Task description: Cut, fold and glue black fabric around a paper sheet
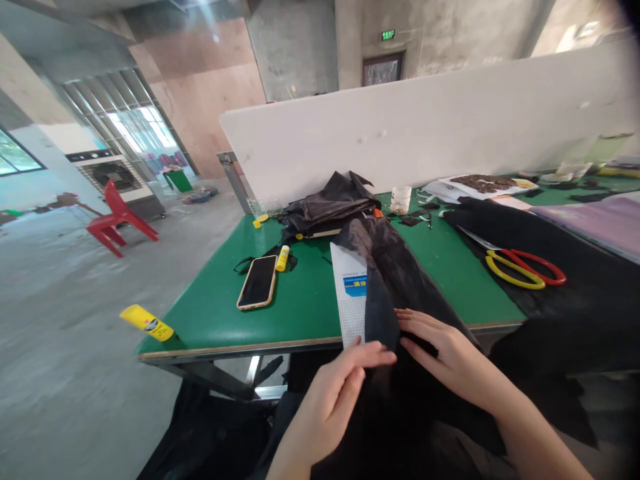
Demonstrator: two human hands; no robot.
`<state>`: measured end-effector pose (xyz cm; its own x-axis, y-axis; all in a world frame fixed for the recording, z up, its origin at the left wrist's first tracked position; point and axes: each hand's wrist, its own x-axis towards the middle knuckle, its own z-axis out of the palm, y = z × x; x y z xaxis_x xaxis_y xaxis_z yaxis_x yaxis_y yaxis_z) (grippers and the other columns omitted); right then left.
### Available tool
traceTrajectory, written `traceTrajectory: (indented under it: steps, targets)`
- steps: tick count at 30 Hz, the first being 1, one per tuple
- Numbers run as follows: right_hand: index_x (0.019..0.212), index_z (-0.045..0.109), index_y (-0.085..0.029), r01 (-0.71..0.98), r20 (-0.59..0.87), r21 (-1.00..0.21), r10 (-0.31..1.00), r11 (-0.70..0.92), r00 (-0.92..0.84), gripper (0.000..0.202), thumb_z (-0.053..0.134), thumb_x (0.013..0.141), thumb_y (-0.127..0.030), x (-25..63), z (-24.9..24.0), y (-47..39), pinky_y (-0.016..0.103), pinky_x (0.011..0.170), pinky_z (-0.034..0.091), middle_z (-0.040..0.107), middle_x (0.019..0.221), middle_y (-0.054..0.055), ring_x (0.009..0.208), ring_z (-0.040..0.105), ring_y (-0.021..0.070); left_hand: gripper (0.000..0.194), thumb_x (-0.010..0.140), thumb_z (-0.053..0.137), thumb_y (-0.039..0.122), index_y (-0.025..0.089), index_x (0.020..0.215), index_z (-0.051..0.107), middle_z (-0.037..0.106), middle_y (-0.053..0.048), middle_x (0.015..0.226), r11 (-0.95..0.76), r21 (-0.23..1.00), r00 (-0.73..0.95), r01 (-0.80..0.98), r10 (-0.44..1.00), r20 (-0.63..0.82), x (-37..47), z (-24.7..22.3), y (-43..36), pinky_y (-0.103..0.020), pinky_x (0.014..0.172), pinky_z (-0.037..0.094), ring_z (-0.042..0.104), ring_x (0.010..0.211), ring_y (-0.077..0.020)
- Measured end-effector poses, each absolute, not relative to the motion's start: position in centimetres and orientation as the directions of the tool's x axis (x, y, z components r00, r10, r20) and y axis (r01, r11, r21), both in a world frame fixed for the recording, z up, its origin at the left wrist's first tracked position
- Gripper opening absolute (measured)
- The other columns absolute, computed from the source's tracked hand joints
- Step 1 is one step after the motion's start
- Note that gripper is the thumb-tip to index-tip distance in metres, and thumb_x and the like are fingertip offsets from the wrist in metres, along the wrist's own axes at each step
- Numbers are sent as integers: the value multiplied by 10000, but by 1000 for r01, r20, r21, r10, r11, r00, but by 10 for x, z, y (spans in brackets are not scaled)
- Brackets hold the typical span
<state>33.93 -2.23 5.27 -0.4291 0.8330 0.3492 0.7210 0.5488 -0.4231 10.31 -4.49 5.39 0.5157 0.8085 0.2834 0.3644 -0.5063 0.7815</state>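
Note:
A strip of thin black material lies over the front edge of the green table, partly covering a white printed sheet with a blue label. My left hand is at the near end of the sheet, fingers stretched out with the tips on the black material. Opposite it, my right hand rests flat on the strip, fingers extended along the fold. Under my hands the material hangs dark toward my lap, and its lower part is hard to make out.
On the green table are a phone, a small glue stick, a larger yellow glue stick at the left corner, a black material pile, a white cup and scissors on black cloth. A white partition stands behind.

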Motion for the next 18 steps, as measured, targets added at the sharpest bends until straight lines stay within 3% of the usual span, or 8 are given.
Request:
traceTrajectory:
  steps: [3,5,9,12,18]
  targets:
    - [1238,522,-279,724,347,-404,826,559,-444,361,441,886,-276,334,51,-26,408,1017,420,555,1251,6,1202,464,218,342,921,314,157,261,1209,464,562,-44,1224,-458,688,216,563,885,412,102,30,-31,-459,1010,407,488,1181,-200]
    - [1255,503,-279,725,347,-377,814,576,-465,374,439,887,-275,332,49,-26,421,1038,394,555,1250,3,1209,456,214,304,899,355,134,239,1147,496,571,-62,1180,-443,622,139,646,869,474,99,17,-23,-490,1001,403,488,1170,-218]
    - [1262,491,-267,740,359,-320,799,591,-482,376,430,891,-269,333,45,-27,422,1077,344,561,1241,3,1203,462,192,331,814,399,33,225,1028,563,563,-56,1173,-544,500,318,674,824,469,93,12,-20,-503,1041,354,452,1197,-227]
    - [1274,472,-275,772,370,-301,815,560,-447,383,424,894,-274,336,47,-30,420,1093,319,547,1258,-7,1210,454,181,452,757,380,-19,217,1100,556,528,-65,1229,-583,400,397,707,796,457,90,17,-22,-516,1064,312,402,1242,-234]
    - [1325,414,-257,788,280,-297,838,539,-468,467,451,877,-384,337,52,-32,439,1088,313,451,1356,11,1256,397,212,496,775,374,-24,267,1110,595,602,-48,1119,-652,251,498,716,729,470,88,28,-25,-535,1052,303,471,1170,-224]
